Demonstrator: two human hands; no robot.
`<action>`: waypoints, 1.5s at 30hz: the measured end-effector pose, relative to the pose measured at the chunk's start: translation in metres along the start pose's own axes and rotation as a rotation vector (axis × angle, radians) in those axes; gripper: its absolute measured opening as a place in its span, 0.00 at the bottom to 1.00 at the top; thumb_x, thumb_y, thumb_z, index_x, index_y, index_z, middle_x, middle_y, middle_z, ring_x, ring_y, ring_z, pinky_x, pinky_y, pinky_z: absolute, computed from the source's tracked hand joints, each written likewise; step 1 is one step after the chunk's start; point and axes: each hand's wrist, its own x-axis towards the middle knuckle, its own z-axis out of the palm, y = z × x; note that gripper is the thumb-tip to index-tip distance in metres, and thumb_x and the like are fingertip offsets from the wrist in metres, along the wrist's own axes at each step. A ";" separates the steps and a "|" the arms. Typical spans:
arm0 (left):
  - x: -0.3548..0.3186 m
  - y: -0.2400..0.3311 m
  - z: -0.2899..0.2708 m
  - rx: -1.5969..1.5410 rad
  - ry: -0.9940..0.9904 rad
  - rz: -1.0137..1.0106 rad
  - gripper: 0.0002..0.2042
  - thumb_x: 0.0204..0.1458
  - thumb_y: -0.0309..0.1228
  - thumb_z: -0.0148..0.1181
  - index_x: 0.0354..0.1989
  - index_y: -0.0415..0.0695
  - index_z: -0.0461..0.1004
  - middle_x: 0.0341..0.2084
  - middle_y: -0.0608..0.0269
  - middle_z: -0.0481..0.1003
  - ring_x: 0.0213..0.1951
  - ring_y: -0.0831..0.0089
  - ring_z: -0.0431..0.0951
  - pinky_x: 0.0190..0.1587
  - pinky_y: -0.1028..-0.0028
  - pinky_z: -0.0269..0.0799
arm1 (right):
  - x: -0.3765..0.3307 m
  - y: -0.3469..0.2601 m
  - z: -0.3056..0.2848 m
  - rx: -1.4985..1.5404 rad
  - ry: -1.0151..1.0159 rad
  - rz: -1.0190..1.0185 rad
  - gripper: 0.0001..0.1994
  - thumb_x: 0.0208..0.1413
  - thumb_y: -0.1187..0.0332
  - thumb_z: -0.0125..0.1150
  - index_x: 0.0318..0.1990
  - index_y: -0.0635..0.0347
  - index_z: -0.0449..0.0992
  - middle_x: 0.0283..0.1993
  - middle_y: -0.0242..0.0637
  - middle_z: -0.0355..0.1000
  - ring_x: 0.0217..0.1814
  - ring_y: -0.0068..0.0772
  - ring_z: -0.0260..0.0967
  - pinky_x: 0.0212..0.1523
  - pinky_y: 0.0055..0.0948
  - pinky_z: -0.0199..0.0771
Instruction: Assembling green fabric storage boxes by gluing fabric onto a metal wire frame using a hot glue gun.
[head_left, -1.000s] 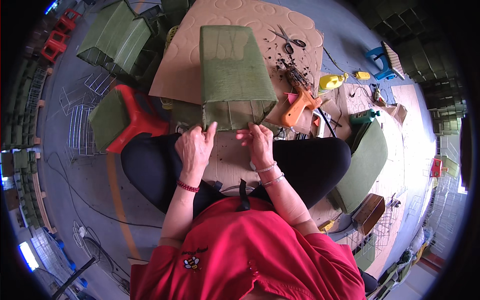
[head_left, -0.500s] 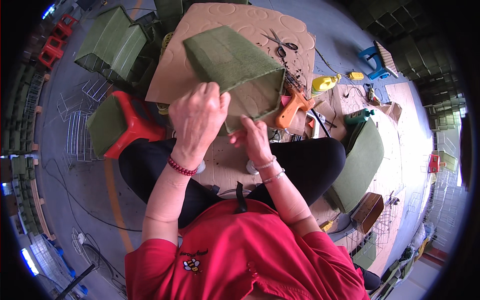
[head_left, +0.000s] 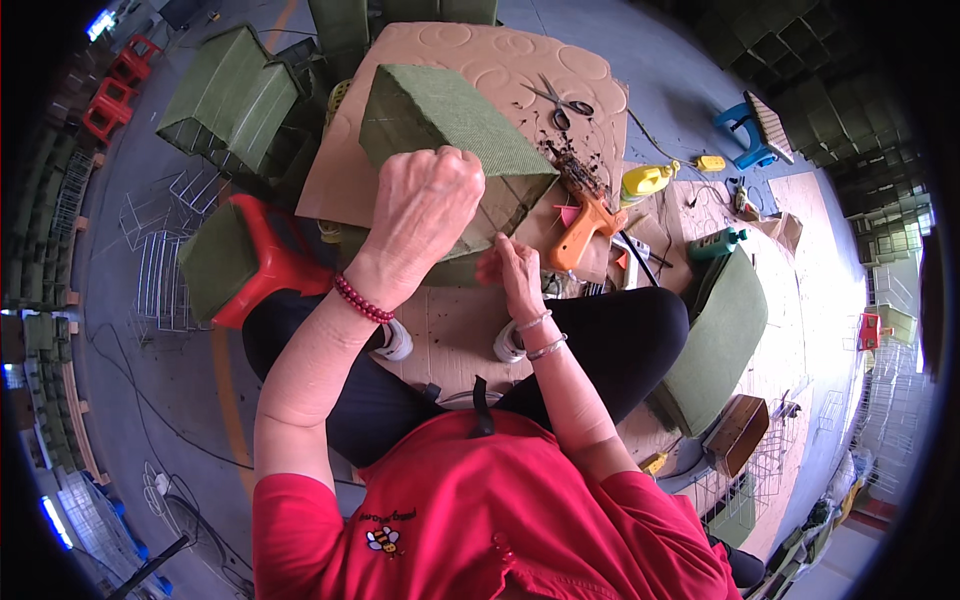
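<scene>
A green fabric box lies on its side in front of me, its open end turned toward me. My left hand is closed in a fist above the box's near left edge. Its fingertips face away, so whatever it grips is hidden. At the lower rim of the opening, the thumb and fingertips of my right hand pinch the fabric edge. Right of the box lie an orange glue gun and black-handled scissors.
Under the box is an embossed brown board with dark scraps. A yellow bottle and a teal bottle stand at right, near stacked green panels. A red stool, wire frames and another green box are at left.
My left fist has risen and moved right, away from the box's rim. The box has tipped slightly and its opening looks narrower. My right hand stays by the lower rim.
</scene>
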 end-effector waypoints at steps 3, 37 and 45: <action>0.006 -0.002 0.001 0.014 -0.009 0.078 0.08 0.46 0.30 0.62 0.18 0.43 0.73 0.17 0.59 0.74 0.23 0.66 0.79 0.25 0.69 0.74 | -0.003 -0.005 0.008 -0.099 -0.026 0.086 0.20 0.61 0.54 0.50 0.28 0.63 0.72 0.22 0.38 0.72 0.20 0.28 0.71 0.22 0.24 0.71; 0.050 -0.081 0.002 -0.188 0.170 0.224 0.06 0.51 0.25 0.55 0.35 0.40 0.76 0.29 0.55 0.75 0.35 0.55 0.78 0.37 0.61 0.75 | -0.039 -0.125 -0.002 -0.753 0.139 -0.536 0.15 0.61 0.65 0.51 0.26 0.69 0.71 0.21 0.45 0.76 0.23 0.33 0.77 0.24 0.33 0.74; 0.098 -0.125 -0.010 -0.340 -0.294 0.045 0.12 0.49 0.34 0.63 0.36 0.37 0.79 0.31 0.44 0.78 0.39 0.50 0.78 0.43 0.60 0.74 | -0.037 -0.153 0.021 -0.907 0.272 -0.777 0.14 0.60 0.61 0.53 0.29 0.62 0.73 0.18 0.50 0.69 0.24 0.55 0.71 0.27 0.45 0.69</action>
